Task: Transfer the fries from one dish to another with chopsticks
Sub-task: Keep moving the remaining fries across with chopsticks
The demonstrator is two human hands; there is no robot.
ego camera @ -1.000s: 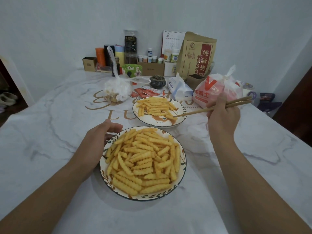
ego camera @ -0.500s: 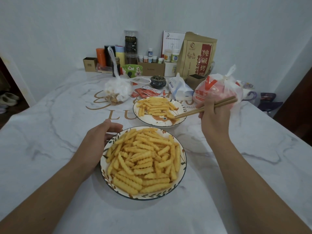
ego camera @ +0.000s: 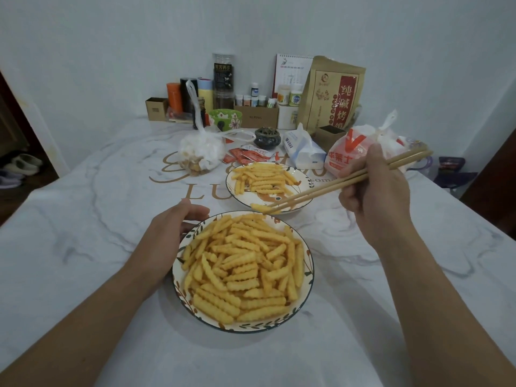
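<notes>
A near plate [ego camera: 309,275] in front of me is heaped with crinkle-cut fries [ego camera: 243,269]. Behind it a far plate [ego camera: 230,185] carries a smaller pile of fries [ego camera: 259,177]. My right hand [ego camera: 374,194] grips a pair of wooden chopsticks [ego camera: 321,189]. Their tips pinch a single fry [ego camera: 258,207] over the far plate's front rim, close to the near plate's back edge. My left hand [ego camera: 173,230] holds the near plate's left rim, thumb along the top and fingers curled at the edge.
White marble-patterned table [ego camera: 83,247]. Behind the plates lie a clear bag of food [ego camera: 201,155], red sauce packets [ego camera: 248,155], a tissue pack [ego camera: 303,148] and an orange-and-white takeaway bag [ego camera: 351,152]. Jars, boxes and a brown paper bag [ego camera: 332,93] line the back wall.
My right hand has come toward me and to the left. The chopstick tips have left the far plate's pile and now hold one fry near the gap between the plates. My left hand stays put.
</notes>
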